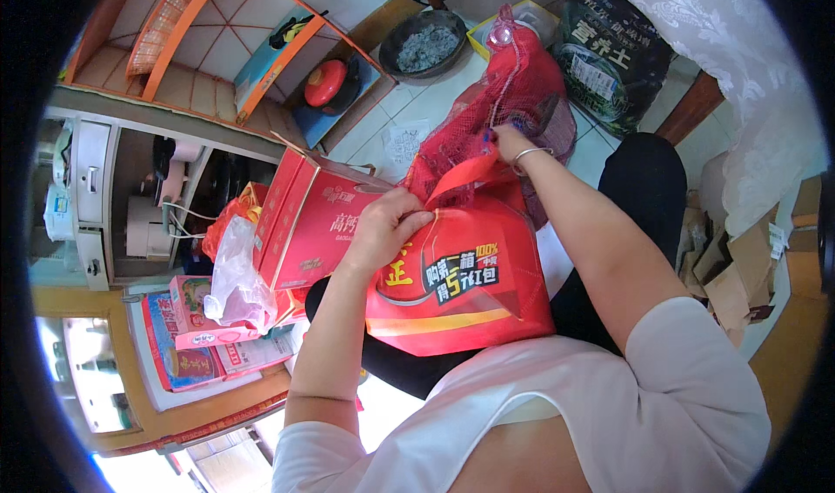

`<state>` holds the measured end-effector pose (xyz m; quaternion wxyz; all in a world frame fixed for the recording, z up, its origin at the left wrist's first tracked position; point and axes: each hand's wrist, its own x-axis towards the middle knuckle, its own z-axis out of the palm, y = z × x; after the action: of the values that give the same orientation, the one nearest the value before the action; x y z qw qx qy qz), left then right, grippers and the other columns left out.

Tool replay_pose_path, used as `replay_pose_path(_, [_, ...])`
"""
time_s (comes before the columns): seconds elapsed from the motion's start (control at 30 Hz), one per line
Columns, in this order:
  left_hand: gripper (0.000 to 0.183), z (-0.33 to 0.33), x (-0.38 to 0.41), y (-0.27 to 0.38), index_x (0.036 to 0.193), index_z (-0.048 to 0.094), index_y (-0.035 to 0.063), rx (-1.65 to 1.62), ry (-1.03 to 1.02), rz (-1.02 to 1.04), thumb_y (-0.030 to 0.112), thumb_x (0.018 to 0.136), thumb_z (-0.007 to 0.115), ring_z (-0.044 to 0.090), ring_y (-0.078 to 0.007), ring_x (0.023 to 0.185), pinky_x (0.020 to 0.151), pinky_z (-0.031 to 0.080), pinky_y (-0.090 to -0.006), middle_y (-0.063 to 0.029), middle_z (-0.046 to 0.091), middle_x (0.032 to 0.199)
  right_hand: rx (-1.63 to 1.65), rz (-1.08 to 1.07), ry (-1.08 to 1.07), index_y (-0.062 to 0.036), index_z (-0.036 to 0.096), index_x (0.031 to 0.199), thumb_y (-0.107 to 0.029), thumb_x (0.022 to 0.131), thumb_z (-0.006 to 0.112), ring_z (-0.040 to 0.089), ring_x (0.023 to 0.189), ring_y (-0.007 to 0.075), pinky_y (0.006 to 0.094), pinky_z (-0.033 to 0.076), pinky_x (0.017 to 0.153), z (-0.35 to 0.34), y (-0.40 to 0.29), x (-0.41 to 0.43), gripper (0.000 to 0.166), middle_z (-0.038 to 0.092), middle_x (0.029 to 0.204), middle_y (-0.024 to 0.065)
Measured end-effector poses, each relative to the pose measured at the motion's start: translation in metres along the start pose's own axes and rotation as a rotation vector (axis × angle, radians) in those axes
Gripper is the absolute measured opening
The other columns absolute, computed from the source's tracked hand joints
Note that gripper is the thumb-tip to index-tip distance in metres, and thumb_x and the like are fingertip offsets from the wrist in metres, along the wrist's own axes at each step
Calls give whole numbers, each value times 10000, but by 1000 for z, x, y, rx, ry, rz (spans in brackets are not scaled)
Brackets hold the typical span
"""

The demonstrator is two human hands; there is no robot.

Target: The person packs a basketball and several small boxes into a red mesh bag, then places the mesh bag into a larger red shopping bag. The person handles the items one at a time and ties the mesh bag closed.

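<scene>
A red printed tote bag (483,291) rests on my lap. My left hand (391,225) pinches the bag's rim at its left corner. Near the bag's far side, my right hand (512,144), with a bracelet at the wrist, grips red mesh; its fingertips are partly hidden. One red strap of the tote runs close to that hand. The red mesh sack (528,69) stretches from the tote's opening to the floor beyond, and darker contents show through its netting. What lies inside the tote is hidden.
Red cartons (319,212) and a white plastic bag (238,278) stand at the left. Beyond are a dark pan of grey material (427,46), a yellow box (479,40) and a black soil bag (607,49). Flattened cardboard (730,278) lies at the right, near a wooden leg (691,108).
</scene>
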<state>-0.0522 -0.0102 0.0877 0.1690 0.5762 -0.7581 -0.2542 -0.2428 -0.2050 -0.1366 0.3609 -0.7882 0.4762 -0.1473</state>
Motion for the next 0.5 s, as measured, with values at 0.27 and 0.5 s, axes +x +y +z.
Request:
replay_pose_path(0.27, [163,-7,-31,-46,842,583,-4,-42,278,-192,148,836,642,572,-288,737,674,450,-352,-150,573,783,123,296,251,-67,643,1014,-190,836,567,606,933,377,415,472,827,12,17,-61,229,640,966,212])
replay_pose_path(0.5, [163,-25,-46,-103,881,603,-2,-501,532,-373,153,917,569,497,-47,694,628,412,-210,13,579,769,157,-35,-217,-11,631,982,-270,863,610,611,854,337,392,462,771,-67,-36,-113,287,630,927,219])
